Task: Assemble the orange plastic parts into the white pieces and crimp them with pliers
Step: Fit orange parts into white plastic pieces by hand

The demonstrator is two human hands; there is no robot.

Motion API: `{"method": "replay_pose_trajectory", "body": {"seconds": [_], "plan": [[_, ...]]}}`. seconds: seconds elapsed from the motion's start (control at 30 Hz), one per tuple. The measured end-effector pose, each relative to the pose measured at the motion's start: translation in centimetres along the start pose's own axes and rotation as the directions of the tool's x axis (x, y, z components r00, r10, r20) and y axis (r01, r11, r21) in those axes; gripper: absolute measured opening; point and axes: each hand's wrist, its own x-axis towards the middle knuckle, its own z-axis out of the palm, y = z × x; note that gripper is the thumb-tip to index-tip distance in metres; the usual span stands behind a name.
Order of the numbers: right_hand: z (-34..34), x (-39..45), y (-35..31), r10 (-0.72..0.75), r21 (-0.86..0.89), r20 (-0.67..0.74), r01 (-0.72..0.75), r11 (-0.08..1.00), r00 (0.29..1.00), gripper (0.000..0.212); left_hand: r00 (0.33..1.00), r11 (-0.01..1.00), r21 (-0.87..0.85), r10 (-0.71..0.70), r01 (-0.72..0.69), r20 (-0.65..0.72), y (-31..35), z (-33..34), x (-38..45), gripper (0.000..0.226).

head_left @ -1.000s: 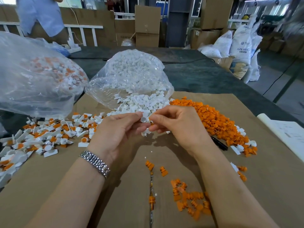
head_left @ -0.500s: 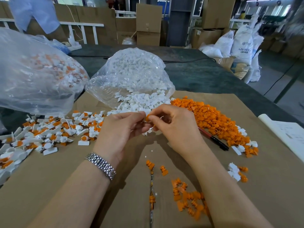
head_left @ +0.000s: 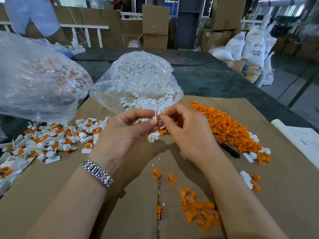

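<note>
My left hand (head_left: 126, 133) pinches a small white piece (head_left: 156, 116) between thumb and forefinger, held upright above the cardboard. My right hand (head_left: 186, 131) pinches an orange part (head_left: 161, 116) and holds it against the white piece's right side. A heap of loose orange parts (head_left: 229, 128) lies to the right, loose white pieces (head_left: 146, 103) spill from an open clear bag (head_left: 138, 78) behind my hands. Joined white-and-orange pieces (head_left: 50, 142) are piled at the left. The pliers (head_left: 228, 149), red and black handles, lie partly under the orange heap.
A big clear bag (head_left: 34, 78) of joined pieces stands at the left. More orange parts (head_left: 198, 207) are scattered near my right forearm. White paper (head_left: 303, 138) lies at the right edge. A person (head_left: 32, 16) stands beyond the table's far left.
My hands have lifted a little. The right hand now shows an orange part pressed against the white piece, which the left hand has turned upright.
</note>
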Motion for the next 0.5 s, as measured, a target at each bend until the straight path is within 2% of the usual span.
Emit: {"method": "replay_pose_trajectory", "body": {"seconds": [0.1,0.27,0.33,0.4,0.5], "plan": [[-0.1,0.0,-0.2,0.076,0.068,0.032,-0.078,0.995,0.997,0.009,0.996,0.979,0.187,0.087,-0.085,0.000,-0.2,-0.2,0.0,0.032],[-0.4,0.1,-0.5,0.192,0.291,0.076,-0.206,0.935,0.979,0.014,0.985,0.934,0.312,0.173,-0.172,0.022,-0.3,-0.2,-0.2,0.024],[-0.6,0.0,-0.5,0.203,0.344,0.097,-0.224,0.912,0.974,0.014,0.989,0.961,0.237,0.145,-0.143,0.011,-0.3,-0.1,-0.1,0.029],[-0.8,-0.1,-0.6,0.191,0.386,0.135,-0.229,0.894,0.972,0.019,0.998,0.997,0.046,0.066,-0.067,0.020,-0.2,0.1,0.1,0.028],[-1.3,0.1,-0.6,0.178,0.466,0.179,-0.243,0.851,0.968,0.024,0.998,0.980,-0.191,-0.040,0.050,0.057,0.0,0.1,0.3,0.028]]}}
